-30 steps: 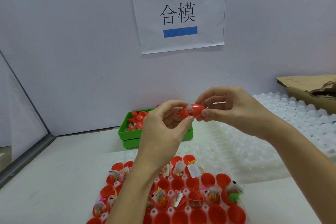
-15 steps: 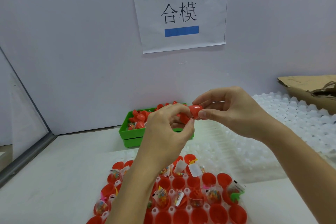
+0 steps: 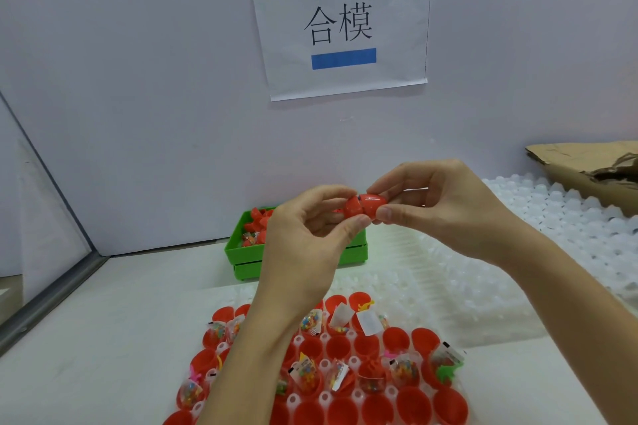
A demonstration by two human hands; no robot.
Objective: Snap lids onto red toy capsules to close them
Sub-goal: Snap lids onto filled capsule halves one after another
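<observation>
Hands pinch one glossy red plastic toy capsule (image 3: pixel 362 207) in mid-air, above the work surface.

Left hand (image 3: pixel 303 245) curls thumb and fingers round the capsule's left part; right hand (image 3: pixel 445 207) pinches its right end between thumb and forefinger. The capsule's long axis lies roughly level, left to right, with a dark seam between its two parts. Below it, the pale white surface (image 3: pixel 103 338) carries a clear plastic cell tray (image 3: pixel 390 390) of open red capsule halves, some with small toy packets. Behind the hands sits a green plastic bin (image 3: pixel 241 252) of red pieces; stacked white cell trays (image 3: pixel 552 217) and torn brown cardboard (image 3: pixel 580 166) lie to the right. On the lilac wall, a taped white paper sign (image 3: pixel 341 21) reads "合模".
</observation>
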